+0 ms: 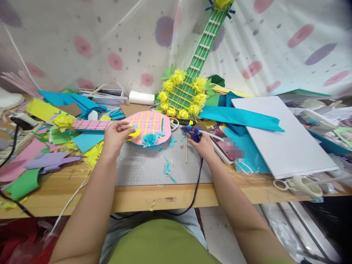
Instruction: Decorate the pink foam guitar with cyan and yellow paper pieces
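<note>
My left hand (pixel 114 135) pinches a small yellow paper piece (pixel 135 134) over the body of a pink paper guitar (pixel 158 126). That guitar lies flat with its neck to the left. Yellow strips cross its body, and a blue paper flower (pixel 149 139) sits at its near edge. To the right, my right hand (pixel 204 145) is closed around a blue hot glue gun (pixel 194 133), with its nozzle facing left and a pale glue stick out of its back. A grey cutting mat (pixel 154 165) with blue paper scraps lies beneath.
A green paper guitar (pixel 202 49) ringed with yellow flowers leans against the curtain. Coloured paper scraps (pixel 49 161) crowd the left. A phone (pixel 224 141), a white board (pixel 283 135) and scissors (pixel 299 186) lie to the right. A black cord (pixel 198 179) hangs over the table edge.
</note>
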Demonstrator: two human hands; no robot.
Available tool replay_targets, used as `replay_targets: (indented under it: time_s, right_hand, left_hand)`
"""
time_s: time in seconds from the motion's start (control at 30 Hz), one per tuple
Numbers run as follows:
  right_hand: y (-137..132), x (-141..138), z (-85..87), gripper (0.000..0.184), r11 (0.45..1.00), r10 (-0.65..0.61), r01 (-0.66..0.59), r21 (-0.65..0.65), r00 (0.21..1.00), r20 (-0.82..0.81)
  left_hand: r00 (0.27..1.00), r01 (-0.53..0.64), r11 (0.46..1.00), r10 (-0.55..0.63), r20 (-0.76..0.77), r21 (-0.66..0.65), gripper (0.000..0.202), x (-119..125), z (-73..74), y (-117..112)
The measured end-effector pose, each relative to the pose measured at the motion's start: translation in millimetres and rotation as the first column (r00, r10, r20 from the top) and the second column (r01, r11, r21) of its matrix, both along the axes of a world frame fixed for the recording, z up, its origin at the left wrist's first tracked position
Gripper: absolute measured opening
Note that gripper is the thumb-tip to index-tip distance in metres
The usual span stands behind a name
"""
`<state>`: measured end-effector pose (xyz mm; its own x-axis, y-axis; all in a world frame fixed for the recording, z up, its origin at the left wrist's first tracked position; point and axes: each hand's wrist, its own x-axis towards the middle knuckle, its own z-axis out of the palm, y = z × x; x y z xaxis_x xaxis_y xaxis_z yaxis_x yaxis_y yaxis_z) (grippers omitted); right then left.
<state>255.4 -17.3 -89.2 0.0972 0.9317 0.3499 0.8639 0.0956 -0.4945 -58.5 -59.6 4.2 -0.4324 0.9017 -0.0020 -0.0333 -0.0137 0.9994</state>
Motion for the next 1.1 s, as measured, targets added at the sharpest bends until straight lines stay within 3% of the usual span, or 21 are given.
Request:
replay_targets:
  time_s: [0.13, 0.2, 0.27, 0.43, 0.53, 0.67, 0.83, 1.1]
  right_hand:
    - [-24.1, 1.7, 1.8, 0.05, 0.989, -0.053, 0.033, 0.144, 0.989, 0.138]
    - [-34.1, -8.9, 6.9, 0.045, 0.986, 0.018, -0.044, 0.161, 0.988, 0.155]
    - [-39.3, -29.8, 14.4, 0.041, 0.97, 0.173, -0.193, 0.148, 0.976, 0.136]
    - [-33.2, -106.1, 31.7, 0.051, 0.804, 0.524, -0.555, 0.215, 0.831, 0.185]
    - [-25.2, -141.5, 34.6, 0.062, 0.735, 0.611, -0.654, 0.179, 0.753, 0.245]
    - [-15.4, -159.8, 31.9, 0.065, 0.681, 0.672, -0.722, 0.126, 0.683, 0.286]
    - [-7.8, -162.9, 33.7, 0.06, 0.703, 0.688, -0.706, 0.083, 0.705, 0.171]
    - [-6.0, -165.2, 45.1, 0.033, 0.733, 0.68, -0.678, 0.047, 0.733, -0.022]
  left_hand:
    - [0.996, -0.056, 0.998, 0.056, 0.065, -0.006, 0.041, 1.3, -16.4, -12.1]
    - [0.995, -0.073, 0.997, 0.073, 0.074, 0.003, 0.041, 2.1, -22.1, -14.6]
    - [0.994, -0.081, 0.997, 0.08, 0.077, 0.012, 0.042, 2.4, -26.0, -15.3]
    - [0.992, -0.093, 0.996, 0.092, 0.084, 0.009, 0.043, 1.2, -31.6, -18.3]
    - [0.991, -0.095, 0.995, 0.095, 0.093, -0.004, 0.043, -1.4, -34.5, -23.7]
    - [0.99, -0.088, 0.995, 0.092, 0.107, -0.036, 0.042, -7.0, -39.6, -30.3]
    - [0.988, -0.084, 0.996, 0.088, 0.127, -0.037, 0.043, -10.5, -45.6, -31.0]
    - [0.989, -0.059, 0.998, 0.063, 0.131, -0.031, 0.039, -5.5, -46.7, -32.2]
